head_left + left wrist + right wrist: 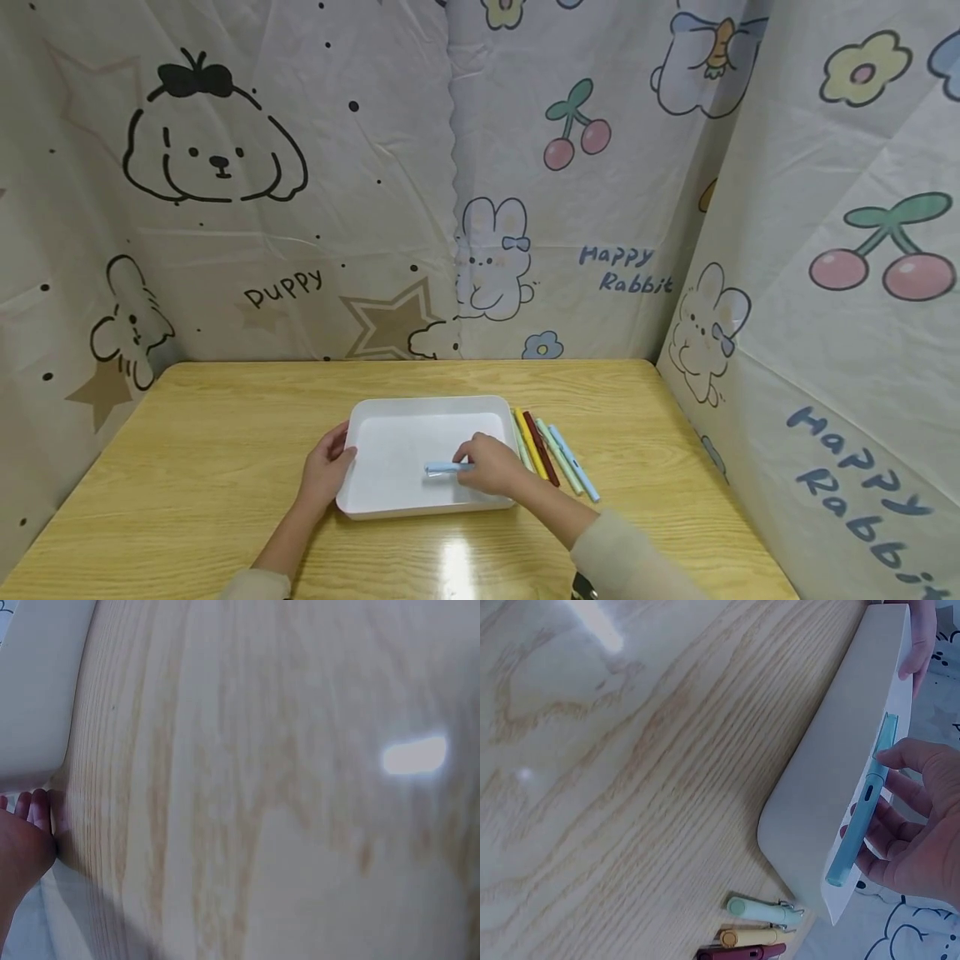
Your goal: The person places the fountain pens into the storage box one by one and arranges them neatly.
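Note:
A white rectangular tray (401, 433) sits on the wooden table. My left hand (326, 471) grips the tray's left side, the thumb at the rim and the fingers along the outer wall. Above the tray, my right hand (491, 465) holds a light blue pen (866, 802) between thumb and fingers. In the head view the pen lies nearly level, its right part hidden by the hand. Just right of the tray is a row of pens: a pale green pen (761, 909), a yellow pen (531, 444), a dark red pen (542, 450), another green one and a blue one.
The light wood table (225, 450) reaches out on both sides of the tray. Printed cloth (375, 208) hangs behind the table and along its left and right sides. A small dark object (582, 587) shows beside the right sleeve at the bottom.

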Demonstrator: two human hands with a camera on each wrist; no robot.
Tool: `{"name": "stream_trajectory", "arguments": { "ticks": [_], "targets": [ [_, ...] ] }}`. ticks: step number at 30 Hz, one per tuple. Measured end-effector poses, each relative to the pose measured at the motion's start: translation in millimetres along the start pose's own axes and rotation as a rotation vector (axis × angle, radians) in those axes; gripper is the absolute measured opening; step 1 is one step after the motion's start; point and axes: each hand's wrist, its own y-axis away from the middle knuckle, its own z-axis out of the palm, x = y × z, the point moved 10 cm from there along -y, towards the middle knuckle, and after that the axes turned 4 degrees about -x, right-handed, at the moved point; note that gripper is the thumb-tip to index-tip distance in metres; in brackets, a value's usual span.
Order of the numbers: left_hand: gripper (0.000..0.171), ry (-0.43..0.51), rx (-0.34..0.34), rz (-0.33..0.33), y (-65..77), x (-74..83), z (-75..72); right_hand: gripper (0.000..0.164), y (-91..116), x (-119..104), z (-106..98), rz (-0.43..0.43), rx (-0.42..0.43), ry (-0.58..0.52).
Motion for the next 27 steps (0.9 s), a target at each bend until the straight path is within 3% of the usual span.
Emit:
{"name": "stream_trajectory", "arguments": {
  "ticks": [27],
  "targets": [
    [0.048, -0.023, 0.005, 0.020, 0.4, 0.2, -1.3, 0.020, -9, -19, 27, -0.036, -0.030, 0.038]
  ]
}}
